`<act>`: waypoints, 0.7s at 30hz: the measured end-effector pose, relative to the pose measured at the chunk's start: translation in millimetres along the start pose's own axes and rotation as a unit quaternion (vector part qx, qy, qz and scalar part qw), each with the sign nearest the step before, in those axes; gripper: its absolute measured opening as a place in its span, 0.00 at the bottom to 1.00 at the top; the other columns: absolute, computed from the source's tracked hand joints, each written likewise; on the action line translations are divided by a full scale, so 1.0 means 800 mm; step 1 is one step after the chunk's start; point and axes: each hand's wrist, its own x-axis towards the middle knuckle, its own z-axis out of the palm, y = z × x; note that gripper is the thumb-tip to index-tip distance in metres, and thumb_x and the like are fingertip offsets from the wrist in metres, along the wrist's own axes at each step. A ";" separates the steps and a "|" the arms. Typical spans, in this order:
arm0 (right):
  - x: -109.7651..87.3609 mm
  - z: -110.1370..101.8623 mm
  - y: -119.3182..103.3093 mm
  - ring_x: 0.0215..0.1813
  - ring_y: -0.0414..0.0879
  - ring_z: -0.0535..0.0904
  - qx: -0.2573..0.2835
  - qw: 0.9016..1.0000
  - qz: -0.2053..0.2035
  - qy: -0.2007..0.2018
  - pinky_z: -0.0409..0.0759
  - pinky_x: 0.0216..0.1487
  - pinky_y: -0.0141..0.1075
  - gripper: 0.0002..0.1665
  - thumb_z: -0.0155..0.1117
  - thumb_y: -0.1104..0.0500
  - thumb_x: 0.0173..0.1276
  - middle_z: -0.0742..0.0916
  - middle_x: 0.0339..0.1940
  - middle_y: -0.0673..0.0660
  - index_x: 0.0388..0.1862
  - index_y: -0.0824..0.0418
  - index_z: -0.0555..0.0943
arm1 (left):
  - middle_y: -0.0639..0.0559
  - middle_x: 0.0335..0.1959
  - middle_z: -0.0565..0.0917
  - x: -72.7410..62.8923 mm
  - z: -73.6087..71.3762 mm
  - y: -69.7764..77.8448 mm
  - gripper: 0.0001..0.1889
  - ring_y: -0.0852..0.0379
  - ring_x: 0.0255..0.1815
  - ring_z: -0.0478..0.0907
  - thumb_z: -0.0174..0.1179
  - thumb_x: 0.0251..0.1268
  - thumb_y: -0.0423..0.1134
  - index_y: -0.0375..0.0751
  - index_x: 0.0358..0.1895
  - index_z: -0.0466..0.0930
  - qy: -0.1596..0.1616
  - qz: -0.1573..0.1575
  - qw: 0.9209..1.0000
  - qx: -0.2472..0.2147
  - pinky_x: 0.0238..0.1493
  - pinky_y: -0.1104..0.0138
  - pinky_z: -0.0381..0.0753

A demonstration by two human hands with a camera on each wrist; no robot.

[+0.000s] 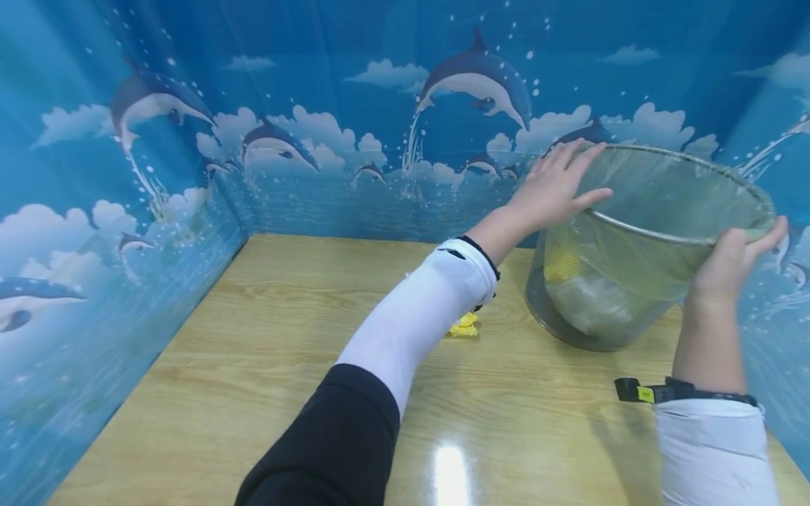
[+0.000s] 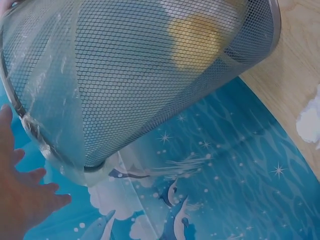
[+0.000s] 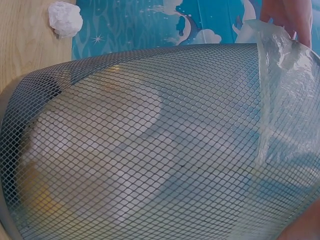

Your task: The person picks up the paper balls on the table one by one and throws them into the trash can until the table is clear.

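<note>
A wire-mesh wastebasket (image 1: 607, 281) stands on the right part of the table, its mouth leaning to the right. A thin translucent plastic bag (image 1: 652, 246) lines it and folds over the rim. White and yellow crumpled pieces (image 2: 197, 42) show through the mesh. My left hand (image 1: 553, 186) is at the left side of the rim, fingers straight and spread, thumb apart; the left wrist view also shows the fingers extended beside the bag's edge. On the right side, my right hand (image 1: 724, 270) holds the rim between thumb and fingers, with only a corner of it in the right wrist view.
A crumpled yellow piece (image 1: 465, 325) lies on the wooden table (image 1: 253, 337), partly behind my left forearm. A crumpled white piece (image 3: 65, 19) rests near the table's edge. Blue dolphin-print curtains (image 1: 354, 84) enclose the back and sides.
</note>
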 end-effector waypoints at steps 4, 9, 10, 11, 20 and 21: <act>0.000 -0.001 0.000 0.75 0.28 0.30 -0.003 1.000 0.001 0.001 0.30 0.72 0.23 0.39 0.29 0.54 0.75 0.34 0.78 0.37 0.77 0.37 0.26 | 0.62 0.79 0.29 -0.001 0.001 -0.007 0.39 0.62 0.79 0.26 0.37 0.70 0.68 0.69 0.77 0.28 0.000 -0.013 1.000 -0.020 0.79 0.62 0.33; 0.002 -0.002 0.001 0.75 0.28 0.31 -0.004 1.000 -0.002 0.002 0.31 0.71 0.22 0.39 0.29 0.54 0.75 0.35 0.78 0.37 0.77 0.37 0.27 | 0.60 0.79 0.29 -0.003 0.001 -0.020 0.40 0.60 0.80 0.28 0.38 0.70 0.67 0.68 0.77 0.28 0.017 -0.018 0.999 -0.035 0.79 0.60 0.35; 0.003 -0.002 0.002 0.75 0.28 0.31 -0.003 1.000 -0.003 0.001 0.31 0.71 0.22 0.39 0.29 0.54 0.75 0.35 0.78 0.37 0.77 0.37 0.27 | 0.60 0.79 0.29 -0.004 0.001 -0.023 0.40 0.60 0.80 0.29 0.38 0.70 0.67 0.68 0.77 0.28 0.021 -0.019 0.999 -0.036 0.79 0.60 0.36; 0.003 -0.002 0.002 0.75 0.28 0.31 -0.003 1.000 -0.003 0.000 0.30 0.72 0.22 0.39 0.29 0.54 0.75 0.34 0.78 0.37 0.77 0.37 0.27 | 0.59 0.79 0.29 -0.004 0.001 -0.026 0.40 0.59 0.80 0.29 0.38 0.70 0.67 0.68 0.77 0.27 0.024 -0.021 0.999 -0.035 0.79 0.59 0.36; 0.006 -0.001 0.004 0.75 0.28 0.28 -0.003 1.000 0.005 -0.012 0.27 0.73 0.26 0.39 0.30 0.52 0.76 0.33 0.77 0.36 0.76 0.34 0.25 | 0.58 0.79 0.26 -0.013 0.008 -0.060 0.41 0.54 0.80 0.28 0.38 0.69 0.68 0.68 0.76 0.25 0.041 -0.055 0.997 -0.043 0.79 0.56 0.36; 0.006 -0.002 0.004 0.75 0.28 0.28 -0.001 1.000 0.004 -0.013 0.27 0.73 0.26 0.39 0.30 0.52 0.76 0.33 0.77 0.36 0.76 0.34 0.25 | 0.58 0.79 0.26 -0.015 0.009 -0.065 0.41 0.53 0.80 0.28 0.38 0.69 0.68 0.67 0.76 0.25 0.046 -0.059 0.996 -0.047 0.79 0.55 0.37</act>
